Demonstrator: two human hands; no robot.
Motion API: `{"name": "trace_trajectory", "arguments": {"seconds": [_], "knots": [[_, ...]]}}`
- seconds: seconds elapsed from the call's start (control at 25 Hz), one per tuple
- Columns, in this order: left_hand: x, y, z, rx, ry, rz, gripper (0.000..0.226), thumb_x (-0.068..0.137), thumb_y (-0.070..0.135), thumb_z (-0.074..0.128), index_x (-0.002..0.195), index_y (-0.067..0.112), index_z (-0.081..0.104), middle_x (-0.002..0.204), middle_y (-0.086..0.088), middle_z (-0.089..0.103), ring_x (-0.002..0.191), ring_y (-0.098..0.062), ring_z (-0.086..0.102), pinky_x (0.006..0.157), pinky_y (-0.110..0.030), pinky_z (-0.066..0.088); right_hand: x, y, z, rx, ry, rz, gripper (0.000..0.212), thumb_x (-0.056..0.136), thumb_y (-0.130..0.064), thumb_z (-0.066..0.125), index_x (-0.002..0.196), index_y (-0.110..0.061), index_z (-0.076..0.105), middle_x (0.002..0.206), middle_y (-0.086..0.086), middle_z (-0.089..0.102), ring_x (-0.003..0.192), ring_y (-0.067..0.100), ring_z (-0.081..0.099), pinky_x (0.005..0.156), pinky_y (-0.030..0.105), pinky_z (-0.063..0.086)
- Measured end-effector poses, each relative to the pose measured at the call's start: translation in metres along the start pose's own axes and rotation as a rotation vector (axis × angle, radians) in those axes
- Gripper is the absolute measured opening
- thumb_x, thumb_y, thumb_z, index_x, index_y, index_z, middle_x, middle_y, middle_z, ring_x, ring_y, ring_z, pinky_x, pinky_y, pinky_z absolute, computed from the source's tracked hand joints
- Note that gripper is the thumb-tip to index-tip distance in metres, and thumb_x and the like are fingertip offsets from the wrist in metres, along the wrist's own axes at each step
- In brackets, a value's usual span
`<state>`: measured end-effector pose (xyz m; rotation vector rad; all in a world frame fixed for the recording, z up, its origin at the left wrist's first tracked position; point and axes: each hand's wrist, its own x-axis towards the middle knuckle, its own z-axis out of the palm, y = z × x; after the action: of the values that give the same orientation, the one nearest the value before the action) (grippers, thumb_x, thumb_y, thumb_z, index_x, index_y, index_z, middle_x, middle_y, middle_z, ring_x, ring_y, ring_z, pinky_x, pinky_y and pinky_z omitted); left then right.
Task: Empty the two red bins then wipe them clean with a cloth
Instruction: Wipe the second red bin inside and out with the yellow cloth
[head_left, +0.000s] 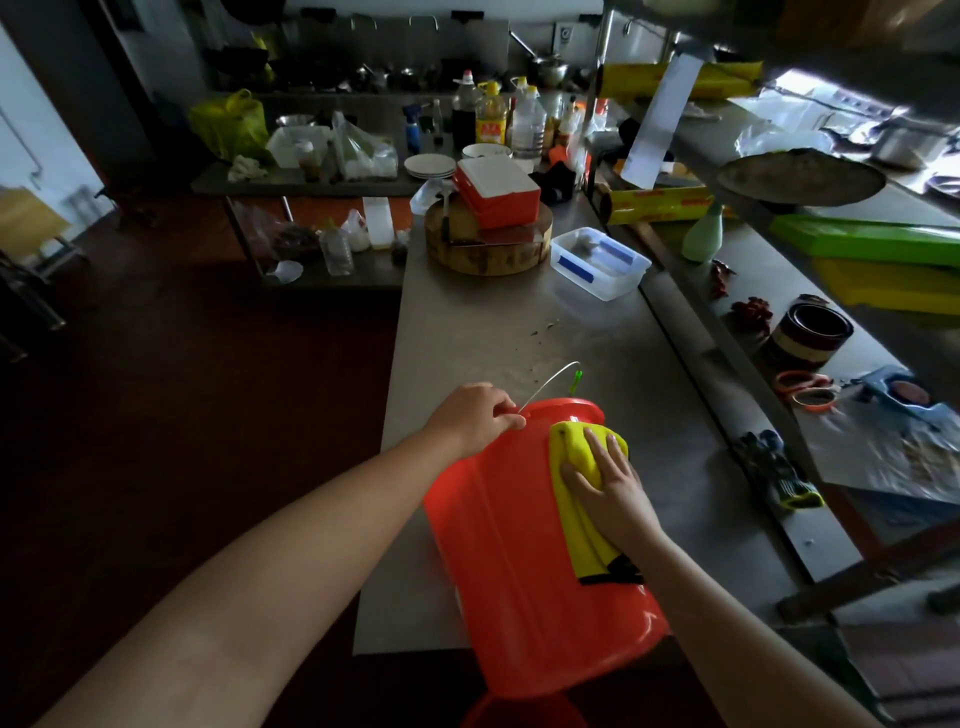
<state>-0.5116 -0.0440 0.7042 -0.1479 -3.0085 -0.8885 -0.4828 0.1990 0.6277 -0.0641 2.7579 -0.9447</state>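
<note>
A red bin (509, 561) lies on its side on the steel counter (519, 332), its mouth pointing away from me and its wire handle (550, 382) sticking up. My left hand (475, 415) grips the bin's rim on the left. My right hand (605, 483) presses a yellow cloth (576, 457) flat against the bin's outer wall, fingers straight. The rim of a second red bin (519, 712) shows at the bottom edge, below the first.
Further along the counter stand a clear plastic box (597, 262), a round wooden chopping block (488, 249) and a red lidded box (496, 189). A lower shelf (779, 364) on the right holds tape rolls, dried chillies and gloves. Dark floor lies to the left.
</note>
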Motion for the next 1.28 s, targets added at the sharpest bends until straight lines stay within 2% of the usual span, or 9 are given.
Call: {"name": "trace_trajectory", "arguments": {"seconds": [0.24,0.32,0.44,0.6,0.76,0.88,1.0,1.16,1.28], "knots": [[0.008,0.006,-0.009,0.119,-0.056,-0.022,0.025,0.086,0.035,0.074,0.101,0.015,0.071,0.106,-0.009,0.066,0.104,-0.026,0.060,0.079,-0.029,0.040,-0.031,-0.041,0.031,-0.285,0.123,-0.036,0.077,0.085,-0.087,0.018,0.153,-0.057,-0.005,0.170,-0.008,-0.011,0.156,0.031,-0.007,0.120,0.058,0.016],[0.011,0.012,-0.010,0.163,-0.084,-0.023,0.023,0.086,0.037,0.073,0.100,0.018,0.069,0.108,-0.008,0.065,0.105,-0.027,0.059,0.079,-0.029,0.042,-0.049,-0.061,0.056,-0.424,0.154,-0.171,0.076,0.089,-0.082,0.019,0.155,-0.054,-0.005,0.168,-0.004,-0.020,0.153,0.037,-0.020,0.120,0.062,0.001],[0.012,0.017,-0.013,0.219,-0.114,-0.050,0.020,0.088,0.038,0.070,0.099,0.022,0.066,0.112,-0.006,0.064,0.108,-0.027,0.059,0.087,-0.034,0.049,-0.068,-0.080,0.087,-0.570,0.134,-0.368,0.071,0.096,-0.068,0.033,0.160,-0.044,0.012,0.168,0.001,-0.020,0.150,0.038,-0.028,0.117,0.066,-0.014],[0.010,0.015,-0.019,0.234,-0.153,-0.098,0.021,0.089,0.041,0.070,0.102,0.026,0.065,0.114,-0.004,0.064,0.109,-0.025,0.059,0.092,-0.039,0.051,-0.064,-0.076,0.083,-0.561,0.151,-0.409,0.069,0.095,-0.073,0.030,0.158,-0.047,0.019,0.170,-0.003,-0.014,0.153,0.034,-0.023,0.119,0.066,-0.005],[0.008,0.015,-0.020,0.224,-0.150,-0.120,0.022,0.087,0.040,0.071,0.102,0.026,0.063,0.112,-0.001,0.065,0.107,-0.023,0.059,0.091,-0.038,0.050,-0.043,-0.039,0.044,-0.416,0.134,-0.226,0.077,0.084,-0.090,0.017,0.153,-0.060,-0.001,0.170,-0.010,-0.011,0.155,0.027,-0.016,0.121,0.057,0.012],[0.006,0.013,-0.019,0.226,-0.142,-0.132,0.022,0.086,0.041,0.071,0.099,0.026,0.062,0.111,0.001,0.066,0.106,-0.022,0.060,0.092,-0.039,0.050,-0.025,-0.004,0.014,-0.139,0.035,-0.044,0.076,0.086,-0.084,0.035,0.151,-0.063,0.004,0.170,-0.012,-0.003,0.157,0.022,0.001,0.118,0.053,0.027],[0.006,0.016,-0.017,0.217,-0.123,-0.159,0.022,0.085,0.043,0.072,0.098,0.027,0.064,0.110,0.001,0.067,0.105,-0.021,0.061,0.091,-0.039,0.051,-0.018,0.017,-0.001,0.147,-0.053,0.093,0.074,0.092,-0.071,0.050,0.154,-0.058,0.012,0.170,-0.006,0.007,0.155,0.025,0.016,0.119,0.050,0.030],[0.008,0.019,-0.015,0.238,-0.100,-0.171,0.023,0.083,0.045,0.074,0.096,0.028,0.064,0.110,-0.001,0.068,0.105,-0.023,0.062,0.089,-0.036,0.051,-0.034,-0.005,0.017,-0.083,0.045,0.109,0.076,0.088,-0.081,0.030,0.154,-0.057,-0.001,0.170,-0.010,-0.003,0.157,0.026,0.004,0.119,0.055,0.025],[0.011,0.019,-0.016,0.230,-0.111,-0.186,0.025,0.081,0.046,0.076,0.096,0.029,0.066,0.110,-0.004,0.069,0.106,-0.025,0.063,0.090,-0.036,0.052,-0.061,-0.039,0.049,-0.343,0.139,-0.118,0.077,0.086,-0.084,0.016,0.153,-0.055,-0.007,0.167,-0.008,-0.019,0.154,0.035,-0.017,0.121,0.060,0.005]]}}
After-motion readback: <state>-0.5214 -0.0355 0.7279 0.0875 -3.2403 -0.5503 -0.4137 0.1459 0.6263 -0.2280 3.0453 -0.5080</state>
